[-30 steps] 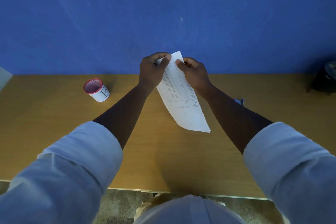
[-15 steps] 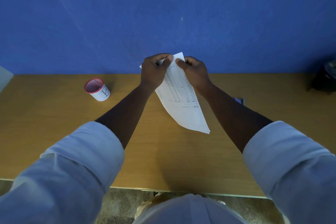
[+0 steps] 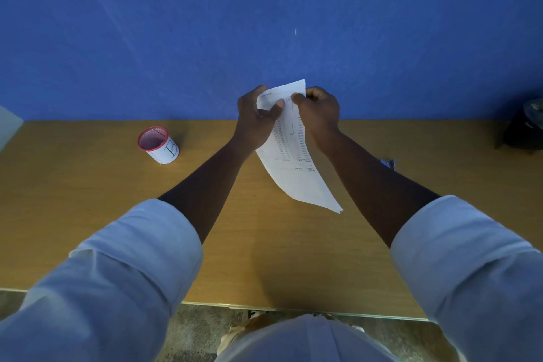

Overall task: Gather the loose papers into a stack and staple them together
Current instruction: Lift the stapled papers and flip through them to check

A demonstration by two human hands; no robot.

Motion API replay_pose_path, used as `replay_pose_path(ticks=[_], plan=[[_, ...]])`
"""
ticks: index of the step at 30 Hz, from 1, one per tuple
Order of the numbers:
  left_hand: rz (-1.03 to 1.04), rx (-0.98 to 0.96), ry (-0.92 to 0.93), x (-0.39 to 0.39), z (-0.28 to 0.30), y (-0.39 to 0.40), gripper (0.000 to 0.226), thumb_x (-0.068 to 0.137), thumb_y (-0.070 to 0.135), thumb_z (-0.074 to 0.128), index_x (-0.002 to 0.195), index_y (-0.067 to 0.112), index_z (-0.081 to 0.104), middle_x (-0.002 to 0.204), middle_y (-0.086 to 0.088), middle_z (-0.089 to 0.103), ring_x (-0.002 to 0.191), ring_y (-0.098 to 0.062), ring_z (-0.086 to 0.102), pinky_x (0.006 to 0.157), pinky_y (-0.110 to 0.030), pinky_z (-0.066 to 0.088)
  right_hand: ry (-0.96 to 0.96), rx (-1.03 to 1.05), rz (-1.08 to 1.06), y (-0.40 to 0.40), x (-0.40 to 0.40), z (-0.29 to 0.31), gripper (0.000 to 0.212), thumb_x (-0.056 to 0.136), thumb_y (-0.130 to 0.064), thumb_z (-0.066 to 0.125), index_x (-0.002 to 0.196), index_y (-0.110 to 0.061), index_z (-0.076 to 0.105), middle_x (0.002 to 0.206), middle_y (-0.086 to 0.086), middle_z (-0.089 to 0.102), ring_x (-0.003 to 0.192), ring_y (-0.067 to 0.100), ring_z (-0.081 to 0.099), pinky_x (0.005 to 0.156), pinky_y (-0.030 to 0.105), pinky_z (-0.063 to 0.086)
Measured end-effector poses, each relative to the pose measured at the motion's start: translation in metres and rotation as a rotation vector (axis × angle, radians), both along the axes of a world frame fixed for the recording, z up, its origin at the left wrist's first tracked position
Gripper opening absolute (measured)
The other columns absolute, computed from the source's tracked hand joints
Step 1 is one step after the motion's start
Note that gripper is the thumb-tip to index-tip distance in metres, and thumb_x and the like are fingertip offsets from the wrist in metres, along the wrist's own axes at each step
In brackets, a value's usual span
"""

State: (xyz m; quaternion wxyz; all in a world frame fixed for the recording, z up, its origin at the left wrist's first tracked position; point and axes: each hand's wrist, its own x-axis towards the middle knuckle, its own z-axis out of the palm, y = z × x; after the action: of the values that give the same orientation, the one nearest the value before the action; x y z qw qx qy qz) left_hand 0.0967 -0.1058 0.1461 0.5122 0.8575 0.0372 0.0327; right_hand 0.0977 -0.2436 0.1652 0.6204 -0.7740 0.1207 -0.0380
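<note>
White printed papers [image 3: 296, 173] with columns of small figures hang in the air above the wooden table [image 3: 88, 214]. My left hand [image 3: 254, 120] pinches their top left part, thumb on the front. My right hand [image 3: 318, 114] grips the top right edge, thumb close to the left thumb. The sheets droop toward me, bottom corner pointing right. I cannot tell how many sheets there are. A small blue object [image 3: 388, 162], perhaps a stapler, shows just behind my right forearm on the table.
A white cup with a red rim [image 3: 158, 144] stands at the table's back left. A dark object [image 3: 526, 129] sits at the far right edge. A blue wall [image 3: 264, 23] rises right behind the table. A pale panel [image 3: 8, 126] shows at far left.
Both thumbs have drawn closer together on the top of the papers. The left thumb has slid down and right over the front of the sheets.
</note>
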Motion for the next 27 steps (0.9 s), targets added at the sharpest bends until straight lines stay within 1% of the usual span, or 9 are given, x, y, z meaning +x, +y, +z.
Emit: replay_pose_path(ticks=[5, 8, 9, 11, 13, 15, 18, 22, 27], plan=[[-0.166, -0.041, 0.217, -0.01, -0.008, -0.002, 0.083, 0.088, 0.056, 0.063, 0.153, 0.018, 0.028, 0.157, -0.002, 0.029, 0.127, -0.008, 0.041, 0.084, -0.021, 0.041, 0.013, 0.054, -0.18, 0.002, 0.011, 0.007, 0.016, 0.078, -0.019, 0.063, 0.065, -0.013, 0.056, 0.064, 0.002, 0.059, 0.06, 0.018, 0.058, 0.057, 0.037, 0.057], [-0.226, -0.011, 0.241, -0.019, -0.016, -0.003, 0.099, 0.073, 0.066, 0.072, 0.152, 0.024, 0.029, 0.156, 0.005, 0.032, 0.134, -0.011, 0.043, 0.097, -0.03, 0.046, 0.032, 0.096, -0.206, 0.004, 0.013, 0.013, 0.015, 0.075, -0.02, 0.062, 0.065, -0.013, 0.053, 0.069, 0.015, 0.064, 0.06, 0.024, 0.069, 0.06, 0.044, 0.061], [-0.237, 0.006, 0.229, -0.02, -0.017, -0.004, 0.097, 0.071, 0.067, 0.074, 0.149, 0.025, 0.034, 0.153, 0.007, 0.038, 0.13, -0.01, 0.047, 0.097, -0.029, 0.048, 0.038, 0.119, -0.2, 0.005, 0.013, 0.014, 0.016, 0.075, -0.02, 0.063, 0.065, -0.014, 0.052, 0.072, 0.017, 0.065, 0.062, 0.027, 0.07, 0.06, 0.046, 0.061], [-0.249, 0.055, 0.156, -0.022, -0.016, -0.007, 0.07, 0.085, 0.049, 0.071, 0.142, 0.02, 0.044, 0.143, 0.006, 0.051, 0.118, -0.009, 0.054, 0.086, -0.018, 0.049, 0.026, 0.167, -0.191, 0.008, 0.012, 0.019, 0.019, 0.077, -0.015, 0.064, 0.065, -0.012, 0.05, 0.072, 0.015, 0.06, 0.064, 0.029, 0.069, 0.058, 0.046, 0.061], [-0.197, 0.135, 0.081, -0.022, -0.015, -0.009, 0.044, 0.099, 0.031, 0.054, 0.139, 0.013, 0.048, 0.136, -0.003, 0.058, 0.115, -0.016, 0.057, 0.079, -0.021, 0.045, 0.004, 0.203, -0.175, 0.01, 0.012, 0.022, 0.022, 0.079, -0.013, 0.066, 0.065, -0.01, 0.049, 0.076, 0.018, 0.061, 0.069, 0.03, 0.067, 0.059, 0.044, 0.062], [-0.137, 0.162, 0.044, -0.021, -0.016, -0.008, 0.035, 0.104, 0.024, 0.042, 0.13, 0.004, 0.054, 0.123, -0.021, 0.062, 0.11, -0.033, 0.061, 0.073, -0.031, 0.045, -0.008, 0.251, -0.127, 0.01, 0.011, 0.024, 0.026, 0.082, -0.015, 0.068, 0.064, -0.011, 0.05, 0.081, 0.02, 0.066, 0.075, 0.03, 0.071, 0.064, 0.041, 0.063], [-0.069, 0.167, 0.03, -0.021, -0.019, -0.004, 0.033, 0.105, 0.021, 0.037, 0.119, 0.001, 0.059, 0.109, -0.024, 0.065, 0.099, -0.036, 0.062, 0.061, -0.017, 0.037, -0.009, 0.304, -0.038, 0.009, 0.008, 0.024, 0.025, 0.085, -0.029, 0.071, 0.07, -0.013, 0.059, 0.08, 0.008, 0.07, 0.073, 0.018, 0.073, 0.071, 0.034, 0.062], [0.001, 0.099, 0.042, -0.021, -0.018, 0.003, 0.031, 0.105, 0.024, 0.04, 0.128, 0.012, 0.057, 0.115, -0.005, 0.067, 0.097, -0.022, 0.065, 0.077, -0.028, 0.054, -0.007, 0.26, -0.022, 0.003, 0.006, 0.014, 0.037, 0.086, -0.05, 0.066, 0.086, -0.013, 0.065, 0.09, -0.002, 0.074, 0.085, 0.014, 0.071, 0.076, 0.026, 0.057], [0.056, -0.025, 0.054, -0.022, -0.019, 0.011, 0.03, 0.103, 0.023, 0.043, 0.126, 0.01, 0.058, 0.115, -0.008, 0.066, 0.105, -0.029, 0.064, 0.09, -0.041, 0.056, 0.123, 0.082, -0.126, -0.01, 0.014, -0.019, 0.033, 0.076, -0.05, 0.067, 0.074, -0.019, 0.056, 0.081, -0.002, 0.064, 0.078, 0.018, 0.062, 0.068, 0.027, 0.051]])
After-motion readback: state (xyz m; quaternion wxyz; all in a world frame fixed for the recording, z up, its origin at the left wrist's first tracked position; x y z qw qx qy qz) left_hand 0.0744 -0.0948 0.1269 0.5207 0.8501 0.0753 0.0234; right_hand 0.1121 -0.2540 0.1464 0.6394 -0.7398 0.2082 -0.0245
